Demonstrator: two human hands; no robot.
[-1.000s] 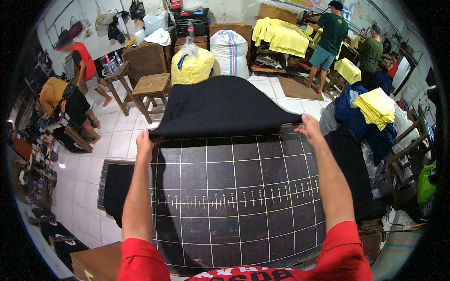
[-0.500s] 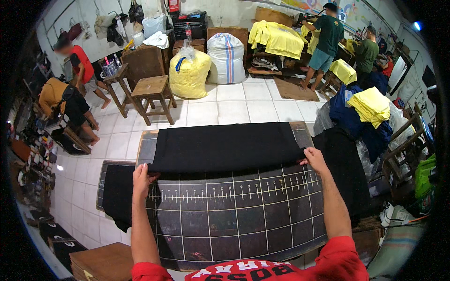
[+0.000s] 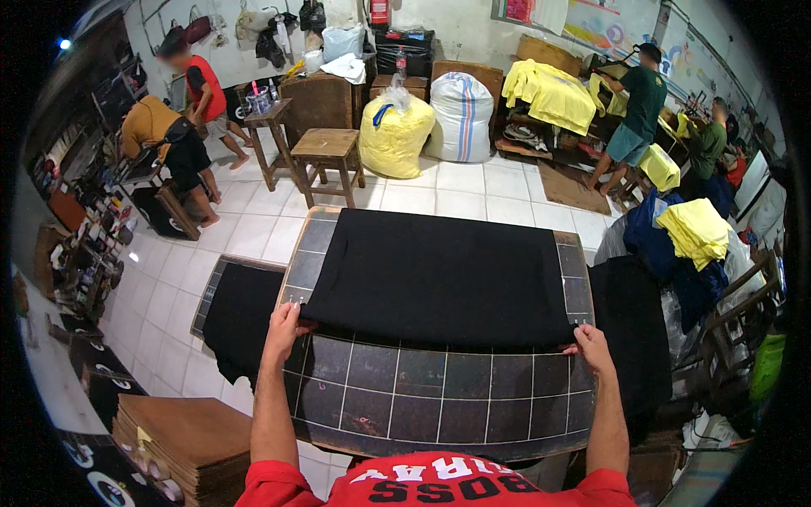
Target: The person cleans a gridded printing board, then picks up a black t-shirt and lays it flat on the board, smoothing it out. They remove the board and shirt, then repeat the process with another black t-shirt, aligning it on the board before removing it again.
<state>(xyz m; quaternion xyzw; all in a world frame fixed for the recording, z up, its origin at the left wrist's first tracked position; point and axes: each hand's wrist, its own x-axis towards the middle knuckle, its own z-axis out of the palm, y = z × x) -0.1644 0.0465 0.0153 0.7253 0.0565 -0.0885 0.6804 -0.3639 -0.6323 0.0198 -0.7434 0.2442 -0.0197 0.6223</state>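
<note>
A wide black cloth lies over the far part of a dark board ruled with a pale grid. My left hand pinches the cloth's near left corner between thumb and fingers. At its near right corner, my right hand grips the same cloth. The near edge runs fairly straight between the two hands, slightly raised and sagging in the middle. Part of the grid's tick marks is hidden beneath the cloth.
More black fabric hangs left and right of the board. Stacked brown boards stand at lower left. A wooden stool and stuffed sacks are beyond. Several people work around the room; yellow cloths lie at right.
Both hands have drawn the cloth's near edge toward me, covering the row of tick marks and more of the board. The whole view has shifted, turning a little to the left.
</note>
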